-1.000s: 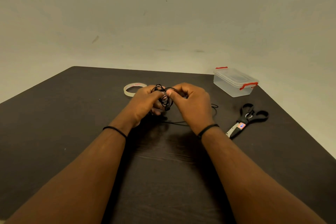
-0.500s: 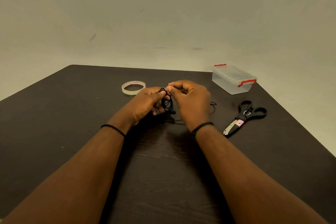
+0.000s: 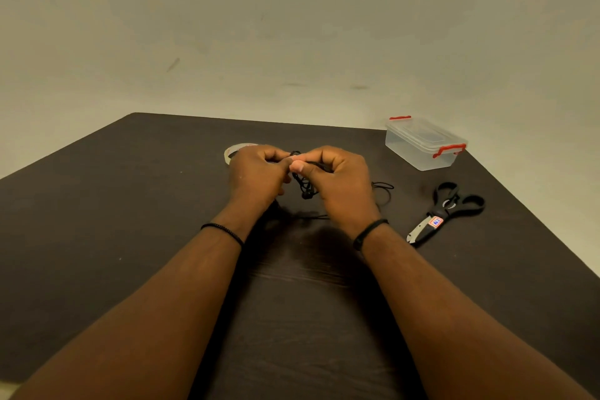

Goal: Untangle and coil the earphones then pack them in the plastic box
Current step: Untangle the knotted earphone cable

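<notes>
Both hands have lifted slightly, thumbs now meeting. Left hand point(image 3: 259, 172) and right hand point(image 3: 341, 182), fingers curled, pinch the tangled earphones point(image 3: 305, 183) above the counter point(image 3: 130, 204); plastic box point(image 3: 423, 143) sits closed far right.

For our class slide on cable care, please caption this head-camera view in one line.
Both hands, left hand and right hand, pinch tangled black earphones above a dark table; the plastic box sits closed.
</notes>
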